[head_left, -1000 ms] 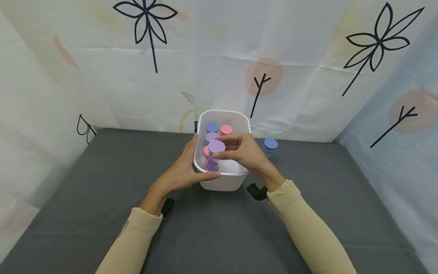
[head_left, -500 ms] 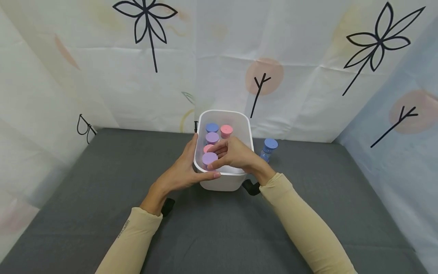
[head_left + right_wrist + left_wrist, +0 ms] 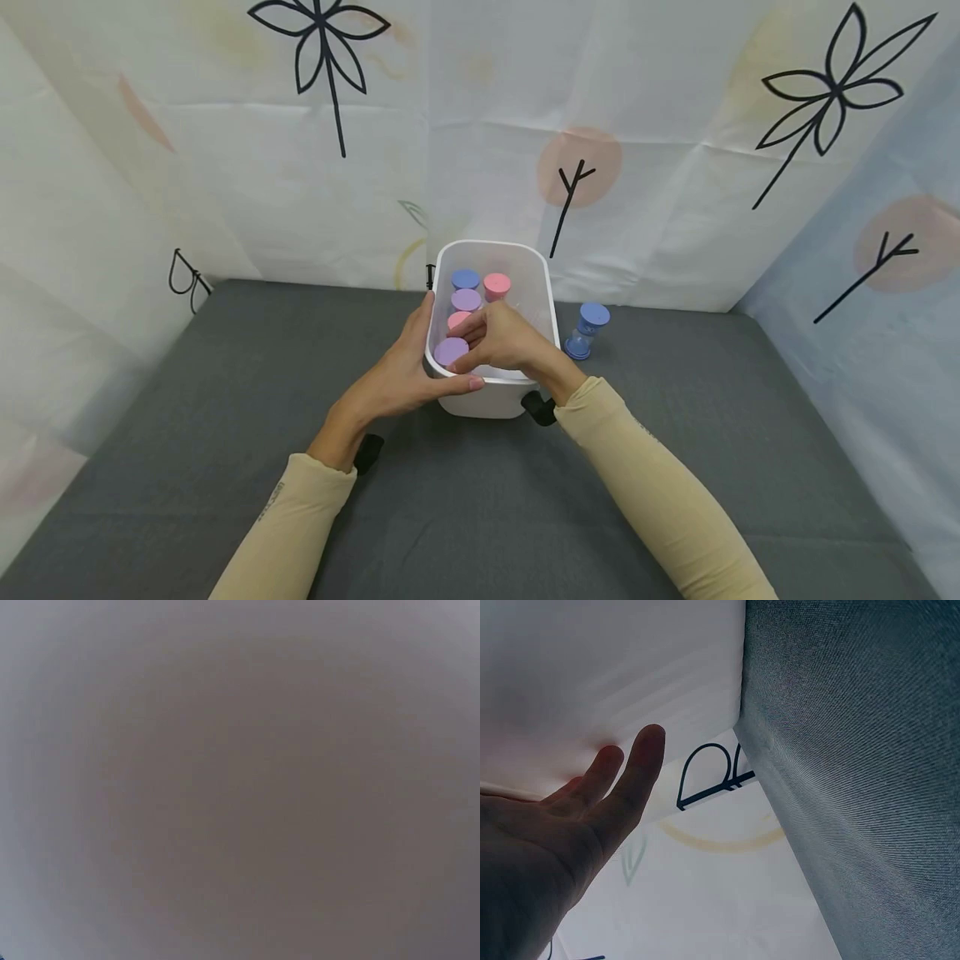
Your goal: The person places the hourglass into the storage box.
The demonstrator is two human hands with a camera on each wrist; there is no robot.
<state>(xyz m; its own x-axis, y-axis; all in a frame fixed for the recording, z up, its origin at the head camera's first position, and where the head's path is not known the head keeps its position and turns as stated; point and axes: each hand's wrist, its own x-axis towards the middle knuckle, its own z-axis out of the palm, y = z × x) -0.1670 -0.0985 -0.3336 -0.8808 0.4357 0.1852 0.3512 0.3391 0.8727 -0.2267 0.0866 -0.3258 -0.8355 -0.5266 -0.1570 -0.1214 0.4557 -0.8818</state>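
Note:
My right hand [image 3: 498,340] reaches into a white plastic bin [image 3: 487,402], its thumb and fingers at a purple-capped sand timer [image 3: 452,351] in the near left corner. The lower part of that timer is hidden. Behind it, a pink sand timer [image 3: 459,319], a purple one [image 3: 466,299] and a blue one [image 3: 465,278] line the bin's left side. Another pink sand timer [image 3: 497,287] stands beside the row. Along the bin's outer left wall lies my left hand [image 3: 397,375], fingers straight against it and thumb at the near rim. The right wrist view is only a blur.
A blue sand timer [image 3: 587,332] stands on the grey cloth [image 3: 480,508] just right of the bin. Behind the table hangs a white curtain [image 3: 660,208] printed with leaves. Dark wrist cameras jut out below both hands.
My right hand has lowered the purple sand timer into the bin's near left corner, moving down and to the left. My left hand keeps its place on the bin.

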